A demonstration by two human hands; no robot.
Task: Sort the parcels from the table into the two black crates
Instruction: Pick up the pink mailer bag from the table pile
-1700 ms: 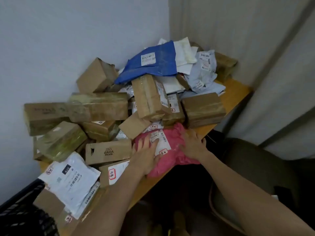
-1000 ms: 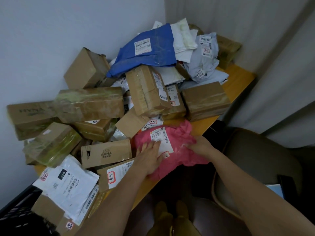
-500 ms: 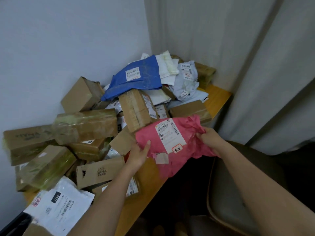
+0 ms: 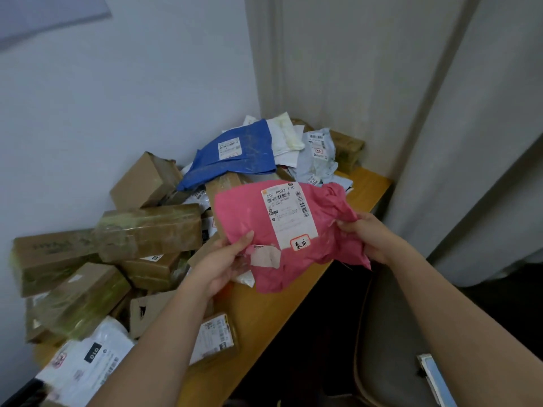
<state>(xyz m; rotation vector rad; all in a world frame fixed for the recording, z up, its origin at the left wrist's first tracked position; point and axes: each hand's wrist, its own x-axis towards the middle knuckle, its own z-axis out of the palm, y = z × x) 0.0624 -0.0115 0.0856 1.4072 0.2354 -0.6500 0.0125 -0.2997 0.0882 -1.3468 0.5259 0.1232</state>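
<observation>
A pink plastic mailer (image 4: 246, 218) with a white shipping label is held up above the wooden table (image 4: 264, 315), label facing me. My left hand (image 4: 223, 262) grips its lower left edge, thumb on the front. My right hand (image 4: 367, 233) pinches its crumpled right side. Behind it lies a heap of parcels: a blue mailer (image 4: 235, 160), white and grey mailers (image 4: 317, 154), and several taped brown boxes (image 4: 150, 230). A sliver of a black crate (image 4: 20, 395) shows at the bottom left corner.
A white mailer (image 4: 88, 356) and a small labelled box (image 4: 217, 336) lie near the table's front edge. A grey-seated chair (image 4: 390, 342) stands right of the table. Curtains (image 4: 426, 113) hang behind. A wall bounds the left side.
Both hands have lifted the pink mailer off the table and turned its label toward me. My view has tilted upward, showing more wall and curtain.
</observation>
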